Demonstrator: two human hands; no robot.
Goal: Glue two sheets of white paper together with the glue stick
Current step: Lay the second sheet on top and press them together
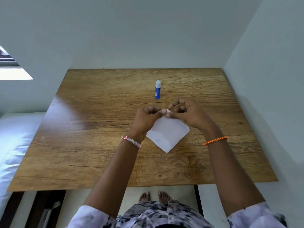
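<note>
Nearest: patterned grey-lilac top (148, 216), bare feet (154, 197) on pale floor under the table edge. Both forearms reach fwd over the wooden table (82, 145). Beaded bracelet (131, 142) on left wrist, orange braided band (215, 140) on right. Between the wrists, white paper (167, 135) sits diamond-wise, near corner pointing back at the person, far corner lifted. Left hand (147, 118) curled, thumb & finger pinching that far corner; right hand (185, 112) curled too, fingertips nipping the same corner from the other side. One sheet or two, can't tell. Just beyond the hands, apart from them: glue stick (157, 89), blue body, white cap on, upright. Table sits in a corner of pale walls (148, 30); white bedding (14, 137) at left, window (9, 68) upper left.
</note>
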